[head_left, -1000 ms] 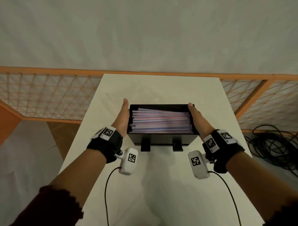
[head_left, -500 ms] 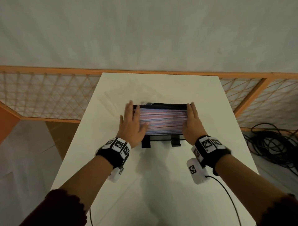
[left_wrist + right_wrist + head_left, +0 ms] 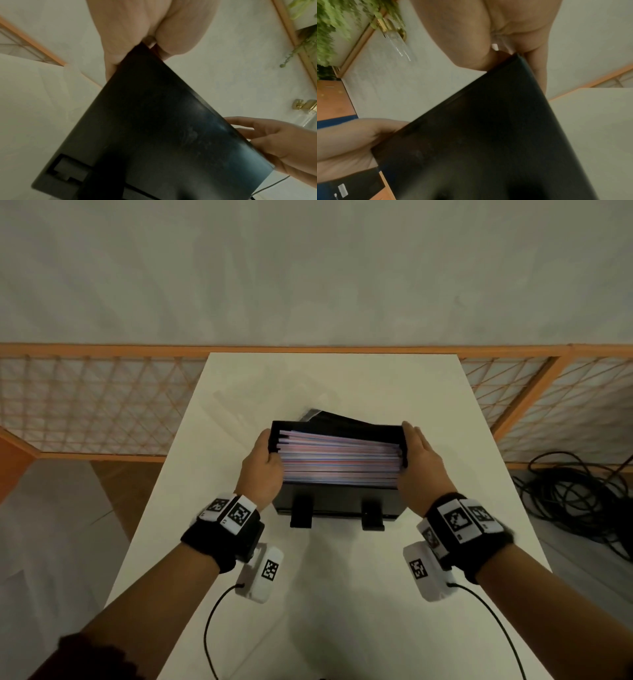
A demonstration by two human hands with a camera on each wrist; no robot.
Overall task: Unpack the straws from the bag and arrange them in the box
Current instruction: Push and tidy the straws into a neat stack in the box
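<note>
A black box (image 3: 335, 503) packed with pink, blue and white straws (image 3: 339, 457) lying lengthwise is held above the white table, its open top tilted toward me. My left hand (image 3: 262, 470) grips the box's left end, thumb hooked over the wall. My right hand (image 3: 419, 470) holds the right end. The left wrist view shows the box's underside (image 3: 163, 135) with the right hand's fingers (image 3: 257, 135) wrapped under its edge. In the right wrist view the box's bottom (image 3: 488, 135) fills the frame, the left hand (image 3: 351, 142) at its far end.
The crumpled clear bag (image 3: 253, 402) lies on the white table (image 3: 342, 594) behind the box, beside a black flap (image 3: 342, 419). An orange lattice fence (image 3: 85, 405) borders the table's far side. Black cables (image 3: 575, 494) lie on the floor to the right.
Half a second ago both hands lay flat on top of the straws with the box lower. Now they grip the box's ends, and it is nearer to me and tilted.
</note>
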